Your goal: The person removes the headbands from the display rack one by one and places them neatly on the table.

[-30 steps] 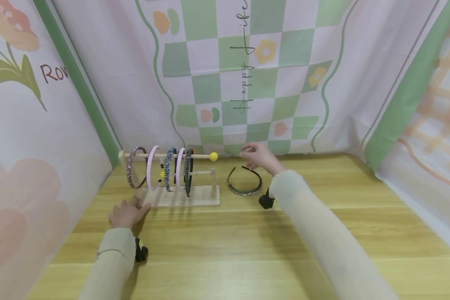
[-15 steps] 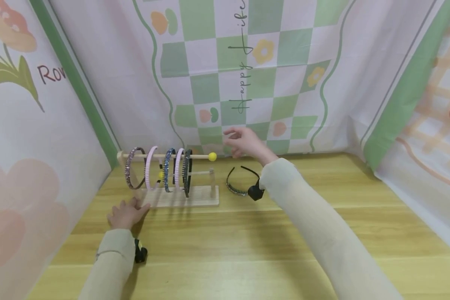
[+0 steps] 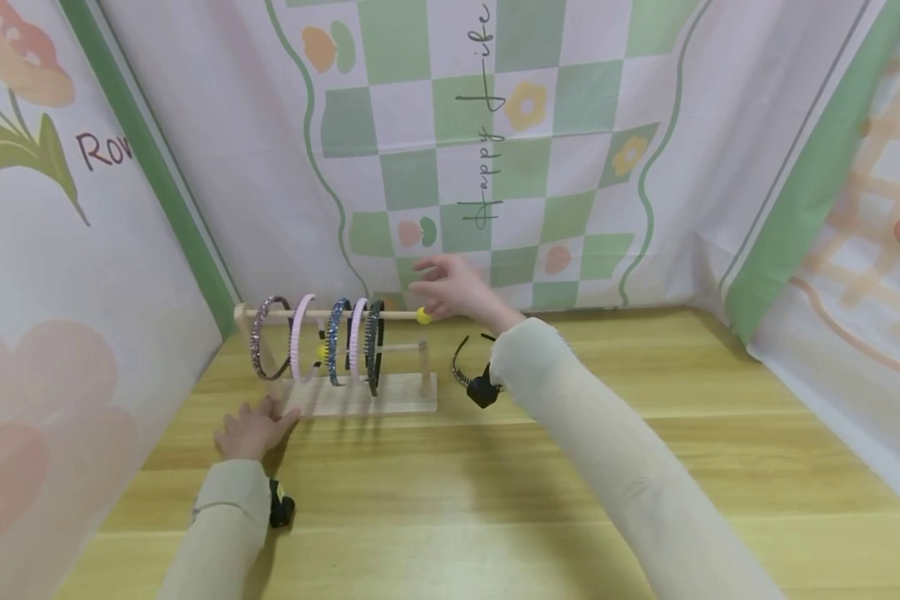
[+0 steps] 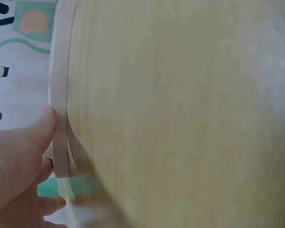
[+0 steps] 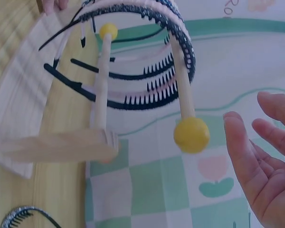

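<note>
A wooden headband stand carries several headbands on its upper rod: a glittery pinkish one, a blue glitter one, a black one and pale pink ones. My left hand grips the left end of its base, thumb along the front edge; the left wrist view shows the thumb and index finger at that base end. Beside the yellow ball at the rod's right end, my right hand hovers with loosely bent fingers, holding nothing. The right wrist view shows a gap between fingertips and ball.
A loose dark headband with comb teeth lies on the wooden table right of the stand, partly covered by the right wrist's camera. A lower rod also ends in a yellow ball. Printed curtains enclose the table's back and sides.
My right hand has moved left and a little up, from above the loose headband to the yellow ball at the upper rod's end. My left hand and the stand have stayed put.
</note>
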Motion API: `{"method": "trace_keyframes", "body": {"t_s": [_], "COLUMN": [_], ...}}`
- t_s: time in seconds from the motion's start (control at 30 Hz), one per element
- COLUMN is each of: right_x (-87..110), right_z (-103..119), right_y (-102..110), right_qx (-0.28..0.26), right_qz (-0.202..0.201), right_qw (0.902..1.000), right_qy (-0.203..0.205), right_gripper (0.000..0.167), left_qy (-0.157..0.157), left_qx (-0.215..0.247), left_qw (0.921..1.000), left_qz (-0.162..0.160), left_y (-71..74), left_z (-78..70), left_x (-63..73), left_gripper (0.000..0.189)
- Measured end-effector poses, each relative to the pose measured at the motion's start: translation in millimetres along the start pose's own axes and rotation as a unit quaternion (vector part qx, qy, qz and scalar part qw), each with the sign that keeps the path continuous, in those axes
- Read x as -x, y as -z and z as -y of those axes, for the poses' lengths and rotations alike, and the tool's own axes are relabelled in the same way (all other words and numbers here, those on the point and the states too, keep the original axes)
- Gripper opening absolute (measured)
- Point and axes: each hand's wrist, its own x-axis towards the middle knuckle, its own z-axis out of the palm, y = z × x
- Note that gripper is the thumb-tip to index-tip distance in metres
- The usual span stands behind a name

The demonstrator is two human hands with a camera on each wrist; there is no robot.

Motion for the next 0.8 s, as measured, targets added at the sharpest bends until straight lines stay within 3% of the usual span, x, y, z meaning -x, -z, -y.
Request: {"method": "trace_keyframes", "body": {"t_s": [0.23, 0.8], "right_x": [-0.7, -2.7], "right_z": [3.7, 0.4], "right_y": [-16.3, -46.9], "right_qx": [-0.013, -0.009], "right_qz": [0.016, 0.049], "right_qw": [0.9997, 0.9987], "right_qy": [0.013, -0.002], "right_gripper": [0.05, 0.058], "left_qy": [0.001, 0.001], "left_qx": [-0.001, 0.002], "left_qw": [1.0, 1.0], "left_qz": [-0.001, -0.009], "left_y": [-0.1, -1.7], "left_z": [-0.3, 0.5], "left_x": [0.6, -0.2], "left_gripper": [0.082, 0.082]}}
